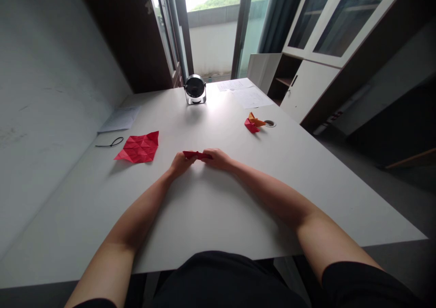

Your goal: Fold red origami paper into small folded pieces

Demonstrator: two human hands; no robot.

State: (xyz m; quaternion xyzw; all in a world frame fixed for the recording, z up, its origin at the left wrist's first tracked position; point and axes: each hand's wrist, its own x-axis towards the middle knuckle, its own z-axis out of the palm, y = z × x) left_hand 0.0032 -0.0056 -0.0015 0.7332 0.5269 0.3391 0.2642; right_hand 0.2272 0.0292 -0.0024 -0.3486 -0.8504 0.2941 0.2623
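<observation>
Both my hands meet over the middle of the white table [204,217], holding a small folded piece of red paper [191,154] between them. My left hand [181,163] pinches its left part from below, and my right hand [218,158] grips the right end. Its exact folded form is too small to make out. Left of my hands lies a creased sheet of red paper [139,148], opened out with raised corners. Off to the right, a red folded paper piece [251,126] rests against an orange folded paper piece [256,120].
A black round device on a metal stand [195,89] stands at the back. Paper sheets [252,97] lie at the far right, another sheet [120,118] at the left by the wall. A black cable tie [111,144] is beside the red sheet. A round hole [270,123] pierces the tabletop.
</observation>
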